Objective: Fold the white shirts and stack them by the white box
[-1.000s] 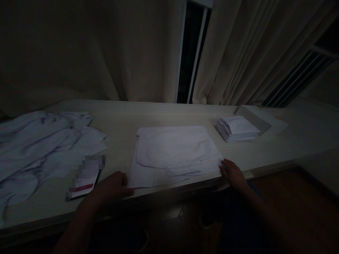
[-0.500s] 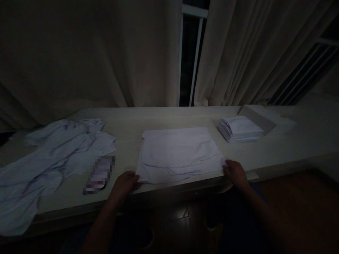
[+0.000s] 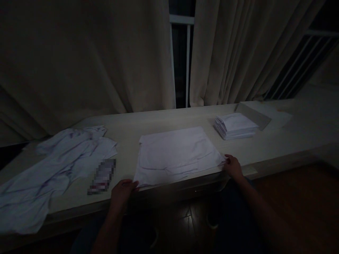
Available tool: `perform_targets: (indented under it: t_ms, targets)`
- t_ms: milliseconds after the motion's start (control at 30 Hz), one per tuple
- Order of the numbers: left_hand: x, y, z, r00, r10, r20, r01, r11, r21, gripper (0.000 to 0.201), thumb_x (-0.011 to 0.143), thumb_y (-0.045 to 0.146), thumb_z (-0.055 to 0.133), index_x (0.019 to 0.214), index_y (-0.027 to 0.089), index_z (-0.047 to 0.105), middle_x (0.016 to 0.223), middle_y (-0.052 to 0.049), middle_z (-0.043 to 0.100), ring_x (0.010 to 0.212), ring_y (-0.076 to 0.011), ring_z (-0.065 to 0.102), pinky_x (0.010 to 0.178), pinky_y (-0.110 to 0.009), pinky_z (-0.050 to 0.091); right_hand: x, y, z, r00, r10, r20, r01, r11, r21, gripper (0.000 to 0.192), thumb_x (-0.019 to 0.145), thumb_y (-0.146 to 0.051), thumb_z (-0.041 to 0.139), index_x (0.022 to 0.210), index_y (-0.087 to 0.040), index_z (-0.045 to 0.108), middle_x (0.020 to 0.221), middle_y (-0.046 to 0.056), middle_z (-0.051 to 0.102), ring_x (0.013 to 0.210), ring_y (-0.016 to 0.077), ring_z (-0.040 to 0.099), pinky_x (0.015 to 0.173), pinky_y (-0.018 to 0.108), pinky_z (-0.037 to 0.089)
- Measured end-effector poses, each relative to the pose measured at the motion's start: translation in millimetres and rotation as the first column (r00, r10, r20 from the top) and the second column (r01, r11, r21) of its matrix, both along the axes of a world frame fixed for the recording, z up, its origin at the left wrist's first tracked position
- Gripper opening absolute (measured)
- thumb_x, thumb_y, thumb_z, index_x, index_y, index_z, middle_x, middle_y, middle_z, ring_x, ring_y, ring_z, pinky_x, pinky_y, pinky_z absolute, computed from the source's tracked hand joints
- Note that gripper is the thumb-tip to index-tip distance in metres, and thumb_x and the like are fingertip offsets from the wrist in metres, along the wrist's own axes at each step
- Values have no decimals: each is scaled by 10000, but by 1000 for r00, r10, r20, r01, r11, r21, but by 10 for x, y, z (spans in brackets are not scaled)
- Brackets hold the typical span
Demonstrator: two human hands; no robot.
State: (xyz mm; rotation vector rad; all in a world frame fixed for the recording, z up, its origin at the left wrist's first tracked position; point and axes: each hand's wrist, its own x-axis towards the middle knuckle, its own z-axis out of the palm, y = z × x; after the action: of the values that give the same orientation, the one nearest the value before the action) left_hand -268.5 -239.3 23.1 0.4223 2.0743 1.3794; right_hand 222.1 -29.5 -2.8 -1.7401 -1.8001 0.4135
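A white cloth garment (image 3: 174,150), partly folded, lies flat on the pale table (image 3: 127,141) in front of me. My left hand (image 3: 124,190) pinches its near left corner at the table's front edge. At the near right corner, my right hand (image 3: 233,167) grips the fabric between thumb and fingers, and the cloth there is drawn into a small point. Dim light hides the finer detail of the garment, so I cannot tell its exact kind.
A stack of folded white cloths (image 3: 235,126) sits at the back right, beside a white box-like object (image 3: 254,114). Crumpled white cloth (image 3: 60,165) spreads over the left side, next to a pixelated flat object (image 3: 102,176). Curtains (image 3: 119,56) hang behind the table.
The garment's near right corner is now pulled taut toward my right hand. Both hands keep to the near corners. The camera view has tilted and shifted slightly.
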Motion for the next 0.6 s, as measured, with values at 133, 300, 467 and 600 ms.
perform_targets:
  t_ms: [133, 300, 467, 600]
  targets:
    - [-46, -80, 1, 989, -62, -134, 47, 993, -109, 429, 521, 343, 842, 849, 179, 620, 707, -26, 699, 673, -238, 690, 648, -336, 537, -19, -39, 26, 992, 98, -76, -102, 993, -53, 543, 769, -300, 550, 1288, -145, 589, 975, 81, 693, 867, 211, 628, 776, 300, 470]
    - [36, -158, 102, 952, -139, -272, 90, 979, -185, 358, 583, 385, 785, 853, 187, 658, 764, -40, 727, 704, -231, 691, 679, -323, 517, -64, -73, 69, 987, 137, -86, -144, 986, -82, 388, 840, -428, 545, 1098, -179, 696, 922, 75, 721, 855, 217, 653, 765, 298, 464]
    - [131, -241, 161, 967, -161, -196, 133, 980, -145, 415, 660, 392, 727, 1025, 193, 719, 858, -52, 748, 761, -234, 695, 668, -315, 506, -25, -71, 121, 992, 43, -120, -53, 995, -88, 276, 812, -326, 537, 951, -179, 725, 922, 91, 733, 880, 228, 666, 772, 299, 457]
    - [122, -323, 142, 986, -115, -117, 104, 990, -95, 446, 674, 359, 718, 1089, 195, 726, 820, -60, 746, 726, -238, 689, 613, -319, 506, 39, -145, 179, 982, 42, -185, -58, 995, -81, 306, 787, -316, 476, 893, -185, 732, 846, 58, 730, 805, 212, 663, 717, 280, 458]
